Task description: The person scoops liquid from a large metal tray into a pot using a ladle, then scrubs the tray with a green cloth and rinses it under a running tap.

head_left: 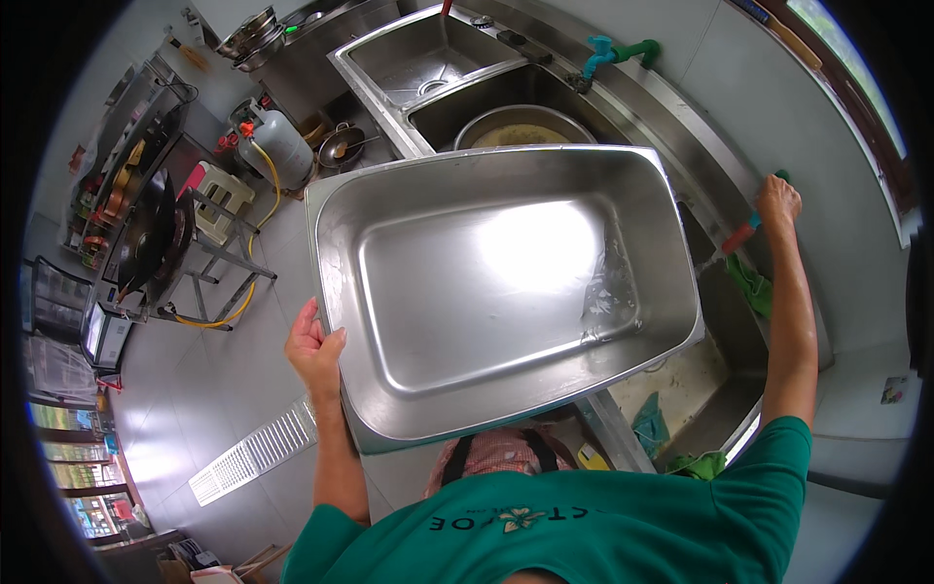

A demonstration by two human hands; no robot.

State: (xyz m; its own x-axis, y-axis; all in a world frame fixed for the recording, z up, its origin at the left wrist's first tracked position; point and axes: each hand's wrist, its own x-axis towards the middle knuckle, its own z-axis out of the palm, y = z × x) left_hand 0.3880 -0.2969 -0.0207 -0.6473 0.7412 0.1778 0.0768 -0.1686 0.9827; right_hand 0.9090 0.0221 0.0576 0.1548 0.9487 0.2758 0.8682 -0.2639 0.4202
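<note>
A large, deep rectangular stainless steel pan [438,306] is tilted in front of me, with a little water at its right end. My left hand [315,347] grips its left edge, thumb on the rim. On the right, my right hand [779,198] is closed around the handle of a wall tap, whose red spout end [738,238] points toward the pan's right side. Water seems to run from it into the sink [700,379] below. The pan's right end hangs over that sink. A green cloth [750,286] lies just under the spout.
Behind the pan, a round metal bowl [525,109] of cloudy liquid sits in a middle sink, beside another sink [430,58] under a blue tap [600,55]. At left stand a gas cylinder [281,150] with a yellow hose, a stool [219,193] and a metal stand [233,255]. A floor drain grate [255,449] crosses the tiles.
</note>
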